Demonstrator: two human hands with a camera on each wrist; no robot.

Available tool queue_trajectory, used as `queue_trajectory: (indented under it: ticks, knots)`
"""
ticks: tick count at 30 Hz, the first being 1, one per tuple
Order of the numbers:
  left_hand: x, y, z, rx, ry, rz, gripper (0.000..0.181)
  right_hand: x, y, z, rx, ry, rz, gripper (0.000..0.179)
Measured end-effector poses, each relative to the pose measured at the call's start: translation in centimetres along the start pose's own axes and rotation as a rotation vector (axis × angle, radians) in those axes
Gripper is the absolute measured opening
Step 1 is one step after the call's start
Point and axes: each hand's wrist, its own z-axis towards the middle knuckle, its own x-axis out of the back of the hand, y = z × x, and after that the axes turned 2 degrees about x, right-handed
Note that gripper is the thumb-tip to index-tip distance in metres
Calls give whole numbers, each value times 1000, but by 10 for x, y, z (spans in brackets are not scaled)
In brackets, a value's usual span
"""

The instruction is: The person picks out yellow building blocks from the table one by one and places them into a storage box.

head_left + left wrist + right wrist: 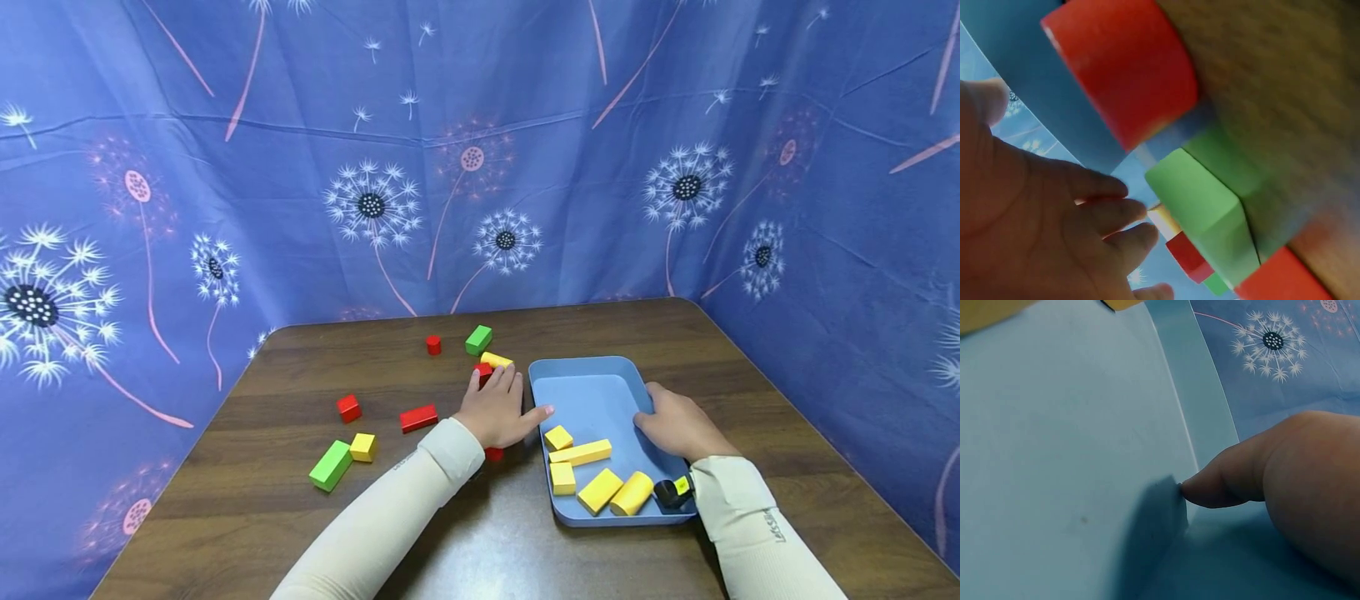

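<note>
A blue tray (pixel 588 392) holds several yellow blocks (pixel 581 452) at its near end. My right hand (pixel 686 423) grips the tray's right wall, and in the right wrist view its thumb (pixel 1225 478) presses against the inner side. My left hand (pixel 495 410) hovers palm down left of the tray, fingers extended, its thumb overlapping the left rim. Just beyond its fingertips lie a yellow cylinder (pixel 496 360) and a red block (pixel 483 372). Near the palm in the left wrist view are a rounded red block (pixel 1132 69) and a green block (pixel 1200 200), mostly hidden from the head view.
On the brown table (pixel 360 358), a red cylinder (pixel 433 345) and a green block (pixel 478 339) sit farther back. Leftward are a red cube (pixel 348 407), a long red block (pixel 418 418), a yellow cube (pixel 363 447) and a green block (pixel 331 466). A blue patterned curtain (pixel 585 183) hangs behind.
</note>
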Motion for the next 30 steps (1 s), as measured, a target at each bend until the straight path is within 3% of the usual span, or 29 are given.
queue_trajectory:
  ticks: [6, 15, 24, 30]
  knots:
    - [-2, -1, 3, 14, -30, 1, 103, 0, 1, 1, 5, 2, 1, 73]
    - [6, -6, 9, 10, 28, 13, 97, -1, 3, 1, 10, 3, 6, 73]
    - [5, -13, 13, 19, -8, 0, 97, -2, 1, 1, -4, -7, 6, 74]
    - [5, -15, 17, 16, 31, 24, 95, -1, 0, 1, -7, -7, 9, 74]
